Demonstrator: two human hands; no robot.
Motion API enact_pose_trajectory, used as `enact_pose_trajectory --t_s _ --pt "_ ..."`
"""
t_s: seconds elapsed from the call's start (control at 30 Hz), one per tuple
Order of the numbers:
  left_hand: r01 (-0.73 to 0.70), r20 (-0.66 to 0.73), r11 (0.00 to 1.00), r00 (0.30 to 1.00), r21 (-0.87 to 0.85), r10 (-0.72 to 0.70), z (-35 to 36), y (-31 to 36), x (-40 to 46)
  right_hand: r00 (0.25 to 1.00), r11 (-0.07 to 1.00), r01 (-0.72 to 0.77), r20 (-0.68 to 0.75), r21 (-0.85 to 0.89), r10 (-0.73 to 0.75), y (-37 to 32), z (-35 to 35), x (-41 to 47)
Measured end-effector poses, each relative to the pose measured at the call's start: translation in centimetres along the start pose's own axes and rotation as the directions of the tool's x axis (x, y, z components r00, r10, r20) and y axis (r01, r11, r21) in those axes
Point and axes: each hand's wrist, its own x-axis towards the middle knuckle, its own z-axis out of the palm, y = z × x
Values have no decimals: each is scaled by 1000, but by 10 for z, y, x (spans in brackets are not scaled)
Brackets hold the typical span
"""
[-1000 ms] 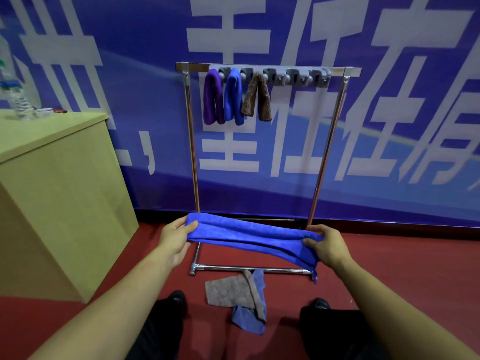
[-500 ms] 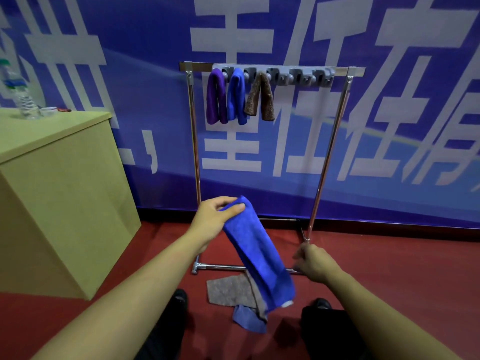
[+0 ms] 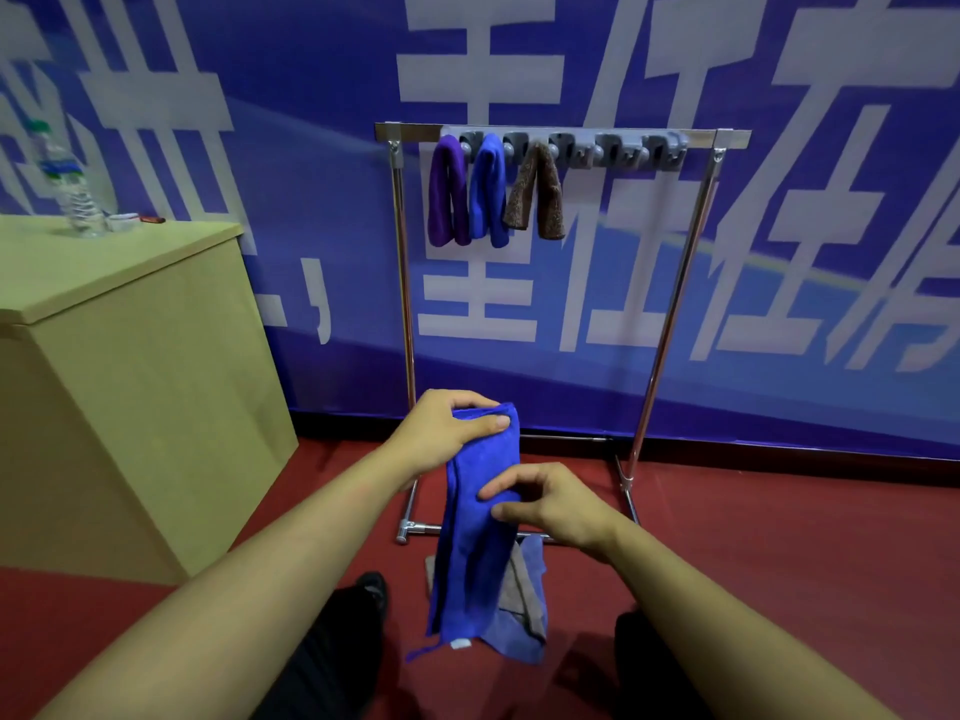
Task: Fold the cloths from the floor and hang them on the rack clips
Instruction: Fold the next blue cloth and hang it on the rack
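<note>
Left hand: the left hand (image 3: pixel 441 431) grips the top end of the blue cloth (image 3: pixel 475 532), thumb laid across the front of the folded edge, fingers curled behind it.
Right hand: the right hand (image 3: pixel 553 504) pinches the same cloth about a third of the way down, thumb and fingertips closed on its right edge.
Cloth in hand: it hangs as a long narrow strip in front of the rack (image 3: pixel 563 137), lower end loose with a small white tag at the bottom corner.
Rack clips: a grey clip strip (image 3: pixel 618 150) runs along the top bar; a purple cloth (image 3: pixel 447 200), a second blue cloth (image 3: pixel 488 194) and a brown cloth (image 3: pixel 537 194) hang side by side at its left end, and the clips to their right are bare.
Floor pile: a grey cloth (image 3: pixel 514 584) and a pale blue cloth (image 3: pixel 519 636) lie on the red floor (image 3: pixel 779 537) just inside the rack's base bar.
Room to move: the space between the rack's two posts is open; a yellow cabinet (image 3: pixel 130 381) stands well left of the rack.
Hidden: the hanging strip covers most of the floor pile, so how the two pieces overlap cannot be told.
Hard to make out: a plastic bottle (image 3: pixel 67 184) and small items on the cabinet top are blurred.
Cut off: both forearms and the dark shoes run out at the lower edge.
</note>
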Motion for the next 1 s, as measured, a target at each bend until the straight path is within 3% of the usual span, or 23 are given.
enact_pose_trajectory --t_s 0.1,0.2,0.33,0.37,0.43,0.5,0.57,0.63,0.77,0.83,0.9,1.0 --pt "-4 -78 999 997 -44 1 -2 -10 3 997 999 -32 -72 -3 32 0 1 1" --pt "-16 -99 999 995 -52 10 6 -22 6 979 994 -7 -204 -113 -16 1 -2 6" --pt "10 -246 995 969 -103 -35 18 -38 11 905 985 -32 -423 -169 -44 5 -10 14" --pt "7 -300 992 953 -123 -44 22 -42 10 874 993 -57 -486 -104 -1 5 -12 15" --pt "-1 -326 989 944 -146 -47 34 -48 2 799 977 -67 -577 201 173 4 -13 18" --pt "34 -189 993 980 -114 -55 49 -52 -11 745 887 -6 -590 461 312 -1 -12 20" --pt "66 13 997 998 33 -67 63 -60 -25 731 831 53 -588 553 345 -5 -10 19" --pt "67 75 985 994 160 -80 75 -69 -32 752 808 106 -578 580 317 -10 -6 18" --pt "127 -227 990 968 58 -111 91 -77 -31 817 739 164 -510 653 269 -19 3 20" --pt "135 -361 984 929 115 -86 90 -77 -29 824 834 148 -533 531 193 -17 1 20" --pt "106 -425 980 905 168 -25 84 -77 -29 810 950 102 -579 294 92 -11 -6 16" --pt "22 -440 972 894 234 86 73 -77 -30 775 999 -16 -632 -31 -8 -2 -15 10"
